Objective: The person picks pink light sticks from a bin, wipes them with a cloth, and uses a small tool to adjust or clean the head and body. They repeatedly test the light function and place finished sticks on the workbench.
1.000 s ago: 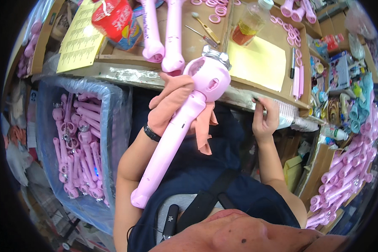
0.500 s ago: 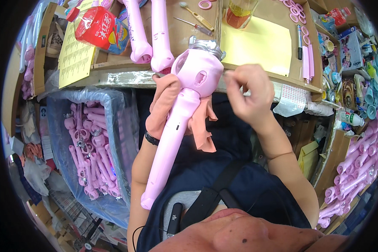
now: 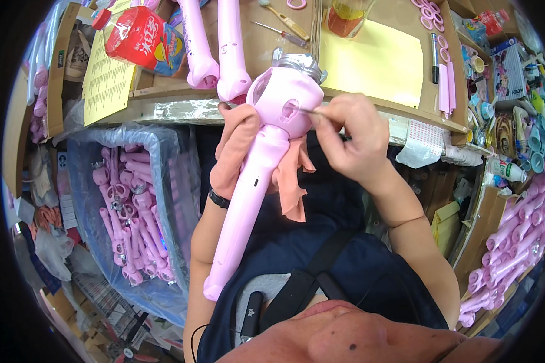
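A pink plastic wand [image 3: 248, 199] slants in front of me, its long handle pointing down toward my chest. Its round hollow head [image 3: 297, 91] has an oval opening in the side and a silvery crown-like piece [image 3: 297, 63] on top. My left hand [image 3: 233, 145], in a salmon-coloured cloth glove with loose ends, is closed around the wand just below the head. The bare fingers of my right hand [image 3: 354, 130] pinch a thin dark rod [image 3: 307, 111] whose far end reaches the oval opening. What kind of rod it is cannot be made out.
Two more pink wands [image 3: 231, 54] lie on the bench beyond the left hand, beside a red drink bottle [image 3: 140, 39]. A screwdriver [image 3: 287, 37], a brush and yellow paper [image 3: 375, 66] lie ahead. A blue-lined bin [image 3: 154, 136] of wands stands at left; more wands [image 3: 515, 236] are heaped at right.
My right hand has moved slightly left to the wand's head, and a thin rod now shows between its fingertips at the oval opening. The left hand and wand have hardly moved.
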